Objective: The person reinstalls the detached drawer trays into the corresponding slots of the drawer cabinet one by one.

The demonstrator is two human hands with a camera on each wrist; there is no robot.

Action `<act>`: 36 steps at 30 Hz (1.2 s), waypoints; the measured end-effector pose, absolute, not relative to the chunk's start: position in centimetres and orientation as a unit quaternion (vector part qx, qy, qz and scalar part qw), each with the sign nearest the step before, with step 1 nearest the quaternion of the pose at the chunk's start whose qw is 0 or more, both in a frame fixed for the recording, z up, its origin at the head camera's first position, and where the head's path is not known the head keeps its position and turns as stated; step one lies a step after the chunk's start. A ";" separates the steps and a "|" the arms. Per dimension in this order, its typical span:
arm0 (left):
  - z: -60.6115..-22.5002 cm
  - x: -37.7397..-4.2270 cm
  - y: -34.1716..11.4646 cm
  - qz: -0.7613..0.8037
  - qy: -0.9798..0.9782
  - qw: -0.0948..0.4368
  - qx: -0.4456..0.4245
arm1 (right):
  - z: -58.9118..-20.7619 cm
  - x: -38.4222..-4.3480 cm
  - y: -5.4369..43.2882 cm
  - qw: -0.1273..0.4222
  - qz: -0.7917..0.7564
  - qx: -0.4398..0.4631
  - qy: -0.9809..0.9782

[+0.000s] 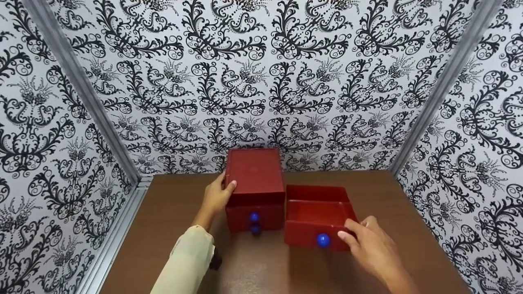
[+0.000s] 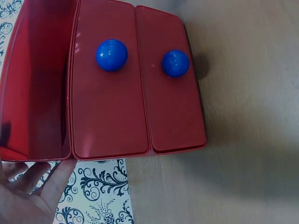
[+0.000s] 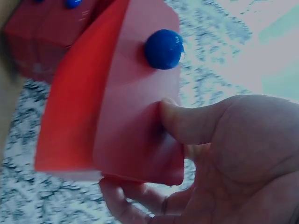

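A small red drawer cabinet (image 1: 255,169) stands at the back of the table. Its top slot (image 2: 46,79) gapes, and below it two drawers with blue knobs (image 2: 111,55) sit pushed in. My left hand (image 1: 216,196) holds the cabinet's left side, thumb over the top edge and fingers along the side. To the right of the cabinet, a pulled-out red drawer (image 1: 314,208) with a blue knob (image 3: 163,49) is held above the table. My right hand (image 1: 374,245) grips its front right corner, thumb on the front panel and fingers round the side and underneath.
The brown wooden table (image 1: 163,228) reaches back to a patterned wall (image 1: 245,81). Patterned panels with grey metal posts (image 1: 445,81) stand on both sides. A small dark thing (image 1: 215,261) shows beside the left sleeve.
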State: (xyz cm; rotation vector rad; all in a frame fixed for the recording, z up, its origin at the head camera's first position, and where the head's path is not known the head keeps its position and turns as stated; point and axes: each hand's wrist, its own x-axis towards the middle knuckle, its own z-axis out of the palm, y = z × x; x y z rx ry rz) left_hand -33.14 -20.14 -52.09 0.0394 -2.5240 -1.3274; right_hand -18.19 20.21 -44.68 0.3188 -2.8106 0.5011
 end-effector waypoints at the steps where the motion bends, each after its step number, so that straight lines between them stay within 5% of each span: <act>1: -52.1 -33.1 -20.1 -0.461 -0.876 0.144 0.014 | -44.3 -17.7 20.1 0.136 0.172 0.110 -0.969; 14: -52.1 -33.1 -20.1 -0.454 -0.879 0.143 0.020 | -43.0 -13.0 18.5 0.157 0.174 0.113 -0.965; 20: -51.9 -33.1 -20.1 -0.460 -0.878 0.135 0.025 | -44.7 -12.8 16.2 0.213 0.172 0.163 -0.948; 36: -51.9 -33.2 -20.1 -0.456 -0.879 0.139 0.020 | -49.5 -13.8 10.0 0.262 0.198 0.245 -0.912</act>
